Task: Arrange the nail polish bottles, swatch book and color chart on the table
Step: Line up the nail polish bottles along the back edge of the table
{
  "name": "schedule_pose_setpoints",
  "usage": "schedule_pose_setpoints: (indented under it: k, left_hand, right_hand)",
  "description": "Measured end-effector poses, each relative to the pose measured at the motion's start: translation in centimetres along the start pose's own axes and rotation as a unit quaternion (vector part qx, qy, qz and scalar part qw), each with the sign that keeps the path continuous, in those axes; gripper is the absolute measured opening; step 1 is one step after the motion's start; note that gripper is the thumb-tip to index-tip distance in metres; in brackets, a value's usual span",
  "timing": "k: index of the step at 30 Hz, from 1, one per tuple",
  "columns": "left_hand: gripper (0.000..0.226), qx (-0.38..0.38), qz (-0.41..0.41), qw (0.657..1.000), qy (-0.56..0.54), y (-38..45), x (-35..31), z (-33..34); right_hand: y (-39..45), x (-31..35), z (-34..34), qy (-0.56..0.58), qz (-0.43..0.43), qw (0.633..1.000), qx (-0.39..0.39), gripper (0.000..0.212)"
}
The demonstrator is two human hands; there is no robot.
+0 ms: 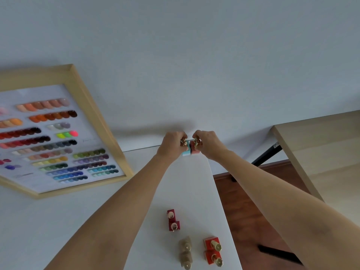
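Both arms reach to the far edge of the white table point(191, 184), close to the wall. My left hand point(172, 146) grips the gold caps of light blue nail polish bottles point(185, 152). My right hand point(207, 144) grips the gold caps of coral pink bottles point(194, 151), pressed side by side against the blue ones. Nearer me stand a pair of dark red bottles point(173, 220), a pair of beige glitter bottles point(186, 252) and a pair of bright red bottles point(213, 251). The framed color chart point(56, 137) leans at the left. No swatch book is in view.
A white wall rises just behind the table's far edge. To the right is a gap over brown wooden floor point(251, 211), then a light wood table point(319, 145) with a black leg point(266, 154). The white table's right edge runs beside the bright red bottles.
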State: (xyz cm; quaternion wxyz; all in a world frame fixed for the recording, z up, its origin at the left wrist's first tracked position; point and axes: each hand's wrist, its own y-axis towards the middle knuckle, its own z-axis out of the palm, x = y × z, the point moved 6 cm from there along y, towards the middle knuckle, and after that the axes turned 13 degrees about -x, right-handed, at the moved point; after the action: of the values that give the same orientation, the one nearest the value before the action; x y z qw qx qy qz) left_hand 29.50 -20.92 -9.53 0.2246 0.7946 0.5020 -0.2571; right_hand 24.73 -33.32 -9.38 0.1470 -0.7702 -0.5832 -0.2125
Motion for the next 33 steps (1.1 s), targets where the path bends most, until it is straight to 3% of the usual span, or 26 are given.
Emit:
schedule_pose_setpoints:
  k: [13,19,27,33]
  left_hand:
    - [0.04,0.018,-0.015,1.0,-0.009,0.5,0.0,0.9]
    - [0.038,0.017,0.008,1.0,-0.004,-0.7,-0.9,-0.1]
    - [0.051,-0.029,0.027,0.999,-0.011,-4.0,-2.0,-3.2]
    - [0.045,-0.081,0.063,0.994,-0.035,-10.7,-2.7,-5.6]
  right_hand:
    - [0.7,0.1,0.5,0.007,-0.013,1.0,0.006,0.035]
    - [-0.1,-0.3,0.1,0.017,0.004,1.0,0.007,0.046]
    - [-2.9,-0.3,-2.3,0.033,-0.004,0.999,-0.017,0.064]
    - [-9.2,-0.4,-3.5,0.027,-0.018,0.999,0.009,0.053]
